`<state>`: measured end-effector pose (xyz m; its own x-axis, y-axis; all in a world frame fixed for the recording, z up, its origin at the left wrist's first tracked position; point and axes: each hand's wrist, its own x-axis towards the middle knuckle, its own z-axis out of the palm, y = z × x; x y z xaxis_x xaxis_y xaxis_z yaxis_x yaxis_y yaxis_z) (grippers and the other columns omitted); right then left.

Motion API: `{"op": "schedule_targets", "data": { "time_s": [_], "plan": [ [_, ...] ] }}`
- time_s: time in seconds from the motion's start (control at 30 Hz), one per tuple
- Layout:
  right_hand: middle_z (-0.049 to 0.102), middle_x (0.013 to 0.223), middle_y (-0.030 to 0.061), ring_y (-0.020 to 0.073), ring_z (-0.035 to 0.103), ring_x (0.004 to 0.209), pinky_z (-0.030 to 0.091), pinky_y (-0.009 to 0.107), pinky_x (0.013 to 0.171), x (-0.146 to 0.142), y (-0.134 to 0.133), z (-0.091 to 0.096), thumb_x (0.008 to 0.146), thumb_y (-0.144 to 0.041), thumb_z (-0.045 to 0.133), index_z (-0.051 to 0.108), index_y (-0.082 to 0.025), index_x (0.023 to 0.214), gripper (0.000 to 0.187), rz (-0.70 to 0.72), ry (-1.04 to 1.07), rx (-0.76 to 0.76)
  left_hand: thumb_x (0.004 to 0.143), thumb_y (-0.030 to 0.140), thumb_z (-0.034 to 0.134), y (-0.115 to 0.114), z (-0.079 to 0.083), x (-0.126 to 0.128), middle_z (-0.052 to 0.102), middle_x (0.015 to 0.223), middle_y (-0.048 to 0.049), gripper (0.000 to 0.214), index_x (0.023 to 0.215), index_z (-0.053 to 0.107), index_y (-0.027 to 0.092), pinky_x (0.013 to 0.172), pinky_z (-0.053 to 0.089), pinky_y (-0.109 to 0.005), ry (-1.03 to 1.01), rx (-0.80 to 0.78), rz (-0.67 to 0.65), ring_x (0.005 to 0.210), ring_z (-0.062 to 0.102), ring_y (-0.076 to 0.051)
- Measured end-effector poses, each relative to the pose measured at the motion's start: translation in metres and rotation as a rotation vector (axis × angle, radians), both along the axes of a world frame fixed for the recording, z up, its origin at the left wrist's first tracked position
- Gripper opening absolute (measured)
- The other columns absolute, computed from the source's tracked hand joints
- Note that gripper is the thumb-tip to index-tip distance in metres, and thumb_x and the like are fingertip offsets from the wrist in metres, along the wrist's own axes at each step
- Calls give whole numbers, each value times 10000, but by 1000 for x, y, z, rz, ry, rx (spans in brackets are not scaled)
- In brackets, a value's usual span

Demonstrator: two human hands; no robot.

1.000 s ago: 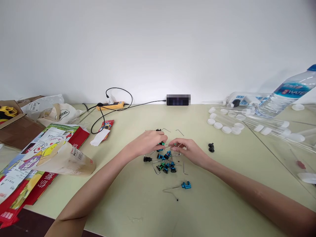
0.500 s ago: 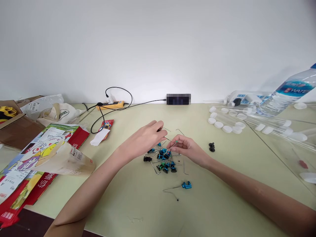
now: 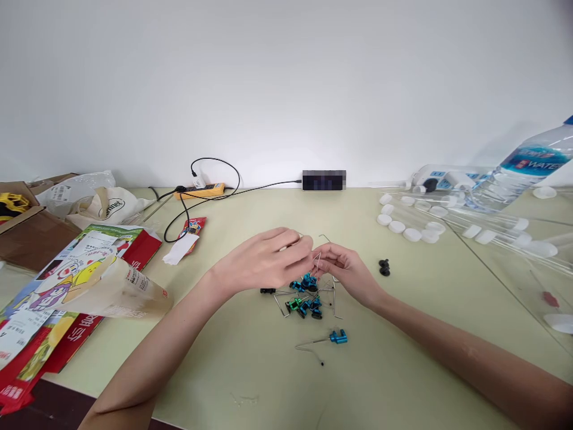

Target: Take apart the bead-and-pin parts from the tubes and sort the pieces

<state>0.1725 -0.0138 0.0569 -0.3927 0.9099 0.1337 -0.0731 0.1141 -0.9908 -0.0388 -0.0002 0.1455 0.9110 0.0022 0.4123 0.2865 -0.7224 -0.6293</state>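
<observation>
My left hand (image 3: pixel 273 260) reaches over the pile, back upward, its fingers closed; what they hold is hidden. Close beside it, my right hand (image 3: pixel 342 270) pinches a thin bent metal wire (image 3: pixel 318 260) between thumb and fingers. Below both hands lies a heap of small blue metal parts (image 3: pixel 308 283) with black knobs, mixed with a green part (image 3: pixel 293 305) and thin metal rods. Nearer me, a single blue part (image 3: pixel 339 337) with a long bent wire (image 3: pixel 308 347) lies apart from the heap.
Two black knobs (image 3: pixel 384 267) lie right of my right hand. Farther right are white caps (image 3: pixel 412 235), clear tubes and a tilted water bottle (image 3: pixel 528 161). On the left are a plastic cup (image 3: pixel 134 292), a red wrapper (image 3: pixel 193 230), and an orange power strip (image 3: pixel 206 190).
My left hand has moved right and slightly toward me, now close to my right hand and covering part of the heap. The wire in my right hand is turned differently.
</observation>
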Motion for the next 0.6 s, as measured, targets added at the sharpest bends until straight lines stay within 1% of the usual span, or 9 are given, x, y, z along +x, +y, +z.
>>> {"op": "schedule_targets", "data": {
  "time_s": [0.1,0.23,0.37,0.47,0.5,0.53,0.57,0.6],
  "plan": [
    [650,805,-5,147,635,721,508,338,733,1,-1,3,864,-281,578,467,-228,1059,231,-33,41,-31,875,98,481,1,0,0,588,845,-50,127,801,569,152,663,443,-282,34,9,-48,717,491,-130],
    [638,741,-40,141,631,685,510,327,702,-1,-5,8,850,-264,603,391,-256,1063,300,-37,71,-62,862,72,491,2,-3,3,596,767,-35,122,809,575,143,636,450,-274,11,37,-19,685,506,-127],
    [612,663,-70,131,613,620,500,289,632,-3,-8,11,825,-250,631,358,-264,1050,354,-52,93,-88,856,91,507,0,-14,12,611,776,-49,94,825,587,127,602,442,-274,-45,86,-6,682,524,-136],
    [628,671,-63,131,607,604,502,292,630,-3,-9,13,805,-266,653,340,-265,1096,428,-73,95,-117,868,128,499,-1,-25,17,615,794,-64,92,832,583,126,577,425,-279,-84,87,-11,691,542,-147],
    [638,687,-56,134,609,612,507,302,645,-4,-10,13,803,-276,657,333,-265,1122,454,-76,92,-129,873,133,490,-1,-29,18,619,805,-68,90,851,578,131,575,420,-278,-116,52,2,701,550,-150],
    [649,712,-46,139,616,631,511,314,668,-4,-10,12,802,-288,657,326,-266,1145,477,-78,91,-139,879,139,480,-1,-32,18,623,814,-69,90,873,569,139,575,417,-276,-175,-17,28,706,557,-151],
    [659,743,-35,145,626,661,514,327,698,-4,-11,12,804,-298,654,321,-267,1161,490,-77,91,-148,888,156,471,0,-35,19,626,815,-65,86,895,557,151,576,414,-272,-271,-127,73,700,559,-148],
    [667,780,-23,152,637,704,513,341,736,-5,-11,11,808,-307,648,321,-268,1170,489,-76,94,-152,900,186,461,2,-36,19,626,807,-56,83,923,538,166,577,411,-266,-398,-288,133,681,557,-140]
  ]
}}
